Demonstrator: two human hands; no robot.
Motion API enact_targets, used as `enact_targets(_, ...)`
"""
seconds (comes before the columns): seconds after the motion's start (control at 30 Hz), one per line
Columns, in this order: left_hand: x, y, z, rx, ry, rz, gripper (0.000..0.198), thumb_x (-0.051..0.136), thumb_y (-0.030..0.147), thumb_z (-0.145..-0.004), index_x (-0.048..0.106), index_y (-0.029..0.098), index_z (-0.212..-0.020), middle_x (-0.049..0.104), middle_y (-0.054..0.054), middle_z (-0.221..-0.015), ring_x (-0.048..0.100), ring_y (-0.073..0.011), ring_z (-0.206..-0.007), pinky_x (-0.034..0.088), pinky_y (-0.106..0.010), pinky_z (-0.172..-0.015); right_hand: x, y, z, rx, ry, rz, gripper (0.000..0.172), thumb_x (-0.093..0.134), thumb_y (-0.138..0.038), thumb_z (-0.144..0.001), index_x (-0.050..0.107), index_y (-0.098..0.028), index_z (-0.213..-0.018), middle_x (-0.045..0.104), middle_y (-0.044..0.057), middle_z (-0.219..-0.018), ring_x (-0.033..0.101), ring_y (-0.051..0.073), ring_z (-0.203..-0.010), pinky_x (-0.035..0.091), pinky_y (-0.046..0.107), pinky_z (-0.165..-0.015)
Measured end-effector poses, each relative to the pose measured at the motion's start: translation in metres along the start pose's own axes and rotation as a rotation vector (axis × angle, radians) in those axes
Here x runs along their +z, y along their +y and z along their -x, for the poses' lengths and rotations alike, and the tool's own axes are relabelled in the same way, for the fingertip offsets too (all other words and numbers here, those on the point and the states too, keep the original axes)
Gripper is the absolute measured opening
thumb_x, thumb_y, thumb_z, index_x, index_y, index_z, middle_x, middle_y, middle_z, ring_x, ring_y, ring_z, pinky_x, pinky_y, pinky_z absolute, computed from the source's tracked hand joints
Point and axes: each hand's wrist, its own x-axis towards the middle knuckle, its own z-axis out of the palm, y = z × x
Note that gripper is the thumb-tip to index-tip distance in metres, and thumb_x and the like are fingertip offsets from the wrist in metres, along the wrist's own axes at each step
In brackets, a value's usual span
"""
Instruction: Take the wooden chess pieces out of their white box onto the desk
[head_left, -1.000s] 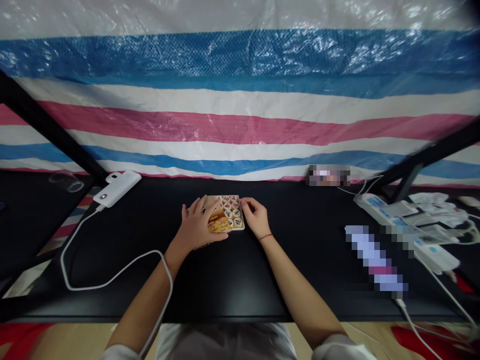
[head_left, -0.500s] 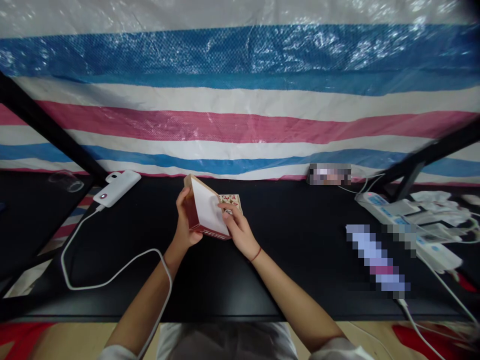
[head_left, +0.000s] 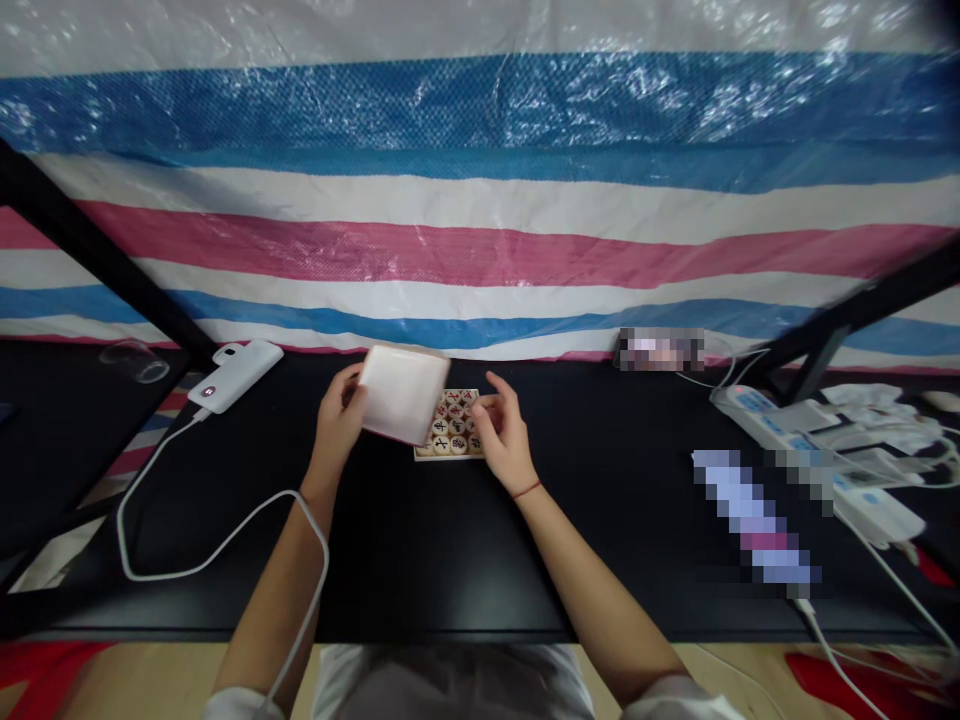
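Observation:
A box lid (head_left: pixel 401 392), its pale inside turned up to me, is held at its left edge by my left hand (head_left: pixel 341 410), thumb on top. Below and partly behind it, a shallow box of Chinese chess pieces (head_left: pixel 457 426) lies on the black table. The round pieces sit in rows with red and black characters; the lid hides the box's left part. At the box's right edge is my right hand (head_left: pixel 506 430), fingers apart and partly bent, holding nothing I can see. Whether it touches the box I cannot tell.
A white power bank (head_left: pixel 236 378) lies at the back left, its cable (head_left: pixel 225 575) looping across my left forearm. On the right are a power strip (head_left: pixel 817 460) with plugs and a blurred-out phone-like thing (head_left: pixel 754 515). A clear cup (head_left: pixel 135 362) lies far left.
The lid has turned from a steep tilt to show its inside. My right hand has let go of it and moved right. More of the chess pieces now show.

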Motion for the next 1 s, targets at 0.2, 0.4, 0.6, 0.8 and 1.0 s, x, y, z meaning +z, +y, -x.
enact_targets(0.2,-0.034,-0.021,-0.012,-0.219,0.036,-0.623,0.034,0.047,0.02,-0.081,0.062,0.017,-0.112,0.068,-0.011,-0.102,0.063,-0.025,-0.097,0.049,-0.038,-0.089,-0.015,0.029,-0.015,0.115,0.129,0.291,0.037,0.051,-0.039,-0.084,0.055,-0.017,-0.114,0.061,-0.001,-0.069,0.057,0.015,-0.059,0.045,0.026,-0.062)
enact_targets(0.4,-0.018,-0.01,0.001,-0.123,0.08,-1.001,0.039,0.05,0.038,-0.086,0.061,0.02,-0.118,0.059,-0.017,-0.118,0.054,-0.0374,-0.11,0.047,-0.048,-0.083,-0.015,0.044,-0.017,0.201,0.003,0.529,0.031,0.049,-0.032,-0.083,0.066,-0.017,-0.104,0.07,0.004,-0.072,0.066,0.019,-0.068,0.046,0.027,-0.066)
enact_targets(0.6,0.009,-0.002,0.009,-0.008,-0.315,-0.973,0.034,0.043,0.038,-0.092,0.063,0.021,-0.113,0.068,-0.011,-0.1,0.065,-0.0245,-0.088,0.046,-0.031,-0.074,-0.015,0.043,-0.016,0.171,-0.109,0.565,0.031,0.045,-0.027,-0.086,0.072,-0.019,-0.098,0.075,0.007,-0.091,0.07,0.022,-0.082,0.048,0.029,-0.075)
enact_targets(0.8,0.021,0.001,0.001,-0.113,-0.262,-0.983,0.032,0.041,0.037,-0.092,0.061,0.017,-0.11,0.071,-0.014,-0.097,0.067,-0.0278,-0.088,0.046,-0.033,-0.073,-0.012,0.039,-0.014,0.128,-0.168,0.549,0.031,0.048,-0.024,-0.083,0.072,-0.02,-0.102,0.075,0.005,-0.088,0.069,0.021,-0.082,0.049,0.028,-0.076)
enact_targets(1.0,0.022,-0.003,0.002,-0.115,-0.217,-0.951,0.03,0.042,0.035,-0.091,0.06,0.017,-0.108,0.07,-0.014,-0.101,0.068,-0.0277,-0.089,0.047,-0.033,-0.075,-0.006,0.037,-0.011,0.112,-0.172,0.543,0.031,0.049,-0.025,-0.083,0.073,-0.02,-0.101,0.075,0.004,-0.082,0.069,0.02,-0.077,0.048,0.027,-0.072)
